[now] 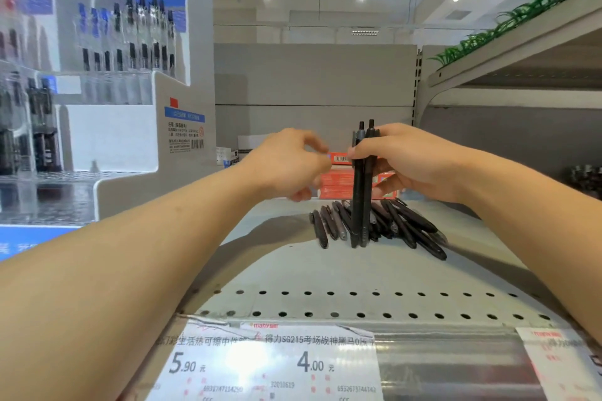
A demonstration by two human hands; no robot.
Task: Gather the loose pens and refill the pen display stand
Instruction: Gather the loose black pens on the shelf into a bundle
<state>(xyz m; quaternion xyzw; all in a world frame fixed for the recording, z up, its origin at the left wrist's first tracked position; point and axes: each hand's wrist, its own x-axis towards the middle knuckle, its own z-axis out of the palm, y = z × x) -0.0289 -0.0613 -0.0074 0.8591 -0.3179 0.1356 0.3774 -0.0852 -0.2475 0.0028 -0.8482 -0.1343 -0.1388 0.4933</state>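
My right hand (410,161) grips a small bunch of black pens (362,192) upright, their tips standing on the grey shelf (293,270). Behind and around them lies a loose pile of several black pens (400,225). My left hand (286,163) hovers just left of the upright bunch with its fingers curled, and I see nothing in it. The white and blue pen display stand (130,101) rises at the left, with pens standing in its clear tiers.
Red boxes (338,179) are stacked behind the pens at the back of the shelf. An upper shelf with green fake grass (508,23) juts out at the right. Price labels (270,361) run along the shelf's front edge.
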